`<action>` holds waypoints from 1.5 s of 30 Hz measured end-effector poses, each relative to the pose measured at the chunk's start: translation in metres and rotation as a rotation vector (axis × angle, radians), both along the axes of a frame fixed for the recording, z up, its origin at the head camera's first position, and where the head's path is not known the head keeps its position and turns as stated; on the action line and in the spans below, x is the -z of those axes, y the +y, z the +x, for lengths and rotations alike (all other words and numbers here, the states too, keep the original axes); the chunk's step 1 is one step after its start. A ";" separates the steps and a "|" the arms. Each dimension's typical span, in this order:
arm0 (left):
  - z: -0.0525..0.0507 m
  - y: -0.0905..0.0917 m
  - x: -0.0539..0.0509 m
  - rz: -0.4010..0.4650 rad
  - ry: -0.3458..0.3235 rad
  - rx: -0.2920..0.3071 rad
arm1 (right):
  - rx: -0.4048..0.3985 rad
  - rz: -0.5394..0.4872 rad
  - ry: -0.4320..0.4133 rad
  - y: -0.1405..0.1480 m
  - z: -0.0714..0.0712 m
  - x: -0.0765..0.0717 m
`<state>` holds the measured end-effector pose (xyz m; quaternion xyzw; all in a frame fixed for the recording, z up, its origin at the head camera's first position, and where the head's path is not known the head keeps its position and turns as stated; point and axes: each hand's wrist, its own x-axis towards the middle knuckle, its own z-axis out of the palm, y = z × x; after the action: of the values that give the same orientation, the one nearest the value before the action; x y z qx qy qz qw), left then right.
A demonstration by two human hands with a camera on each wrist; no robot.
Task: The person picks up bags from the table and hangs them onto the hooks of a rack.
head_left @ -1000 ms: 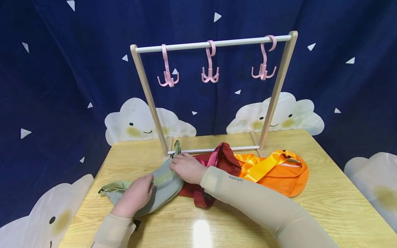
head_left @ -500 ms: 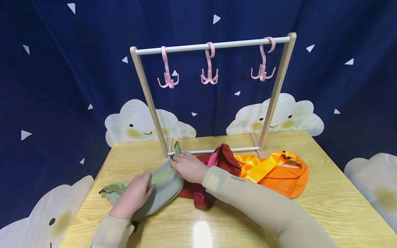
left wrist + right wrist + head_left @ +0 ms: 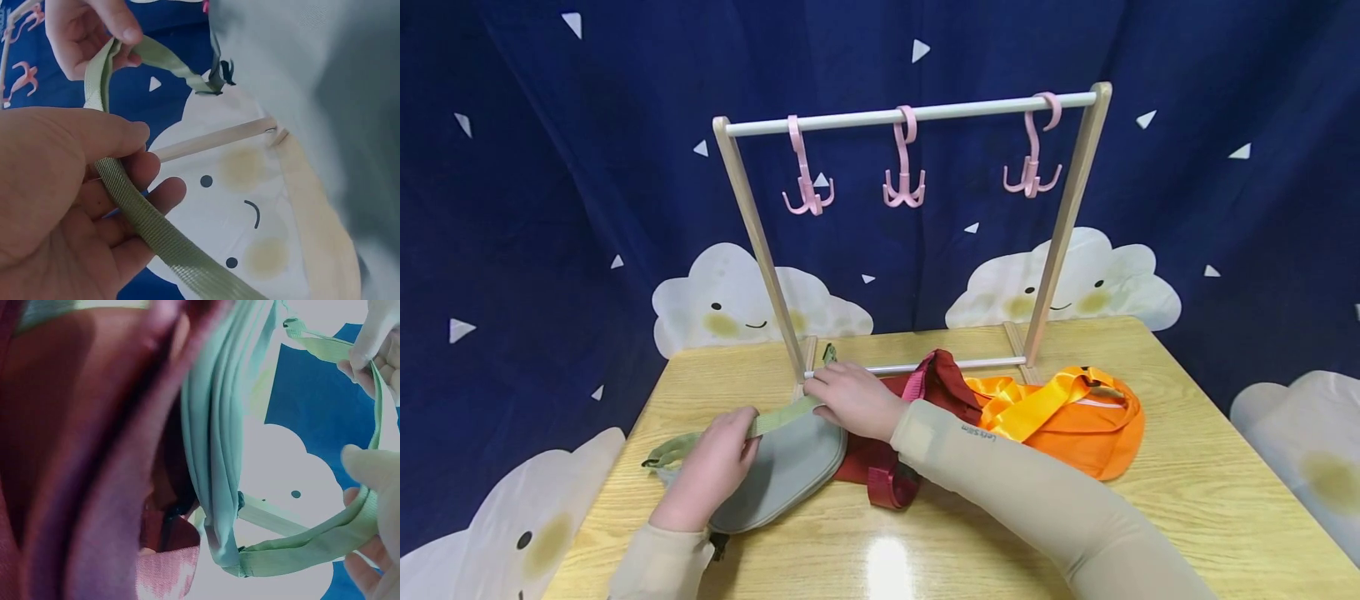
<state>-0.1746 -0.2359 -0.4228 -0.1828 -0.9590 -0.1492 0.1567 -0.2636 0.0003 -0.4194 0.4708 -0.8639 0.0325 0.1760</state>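
A grey-green bag (image 3: 782, 471) lies at the left of the table, its light green strap (image 3: 786, 414) stretched between both hands. My left hand (image 3: 718, 462) pinches the strap near the bag's left part; in the left wrist view the thumb and fingers of the left hand (image 3: 81, 181) close round the strap (image 3: 162, 237). Farther right, my right hand (image 3: 859, 402) grips the same strap close to the bag's far end. In the right wrist view, the right hand (image 3: 378, 506) has the strap (image 3: 312, 550) between thumb and fingers, beside the bag's folded side (image 3: 215, 425).
Right of the grey-green bag lie a dark red bag (image 3: 951, 387) and an orange bag (image 3: 1090, 437) with a shiny strap. Behind them stands a wooden rack (image 3: 1071, 217) whose top bar (image 3: 970, 110) carries pink hooks (image 3: 904, 179). The right forearm passes over the red bag.
The left hand has moved slightly left and up with the strap, which is now lifted off the bag and tauter. The right hand has shifted only a little.
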 end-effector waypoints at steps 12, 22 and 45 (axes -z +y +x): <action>0.002 0.000 -0.015 0.062 0.124 0.004 | -0.063 -0.136 0.025 0.006 -0.003 -0.011; 0.006 -0.005 -0.026 0.139 0.187 -0.039 | -0.110 -0.194 0.042 0.010 -0.004 -0.029; 0.000 -0.008 -0.042 0.267 0.339 -0.029 | -0.158 -0.251 -0.056 0.028 -0.001 -0.058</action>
<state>-0.1744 -0.2436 -0.3812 -0.1690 -0.8933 -0.2398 0.3406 -0.2643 0.0287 -0.3611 0.5106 -0.8179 0.1671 0.2060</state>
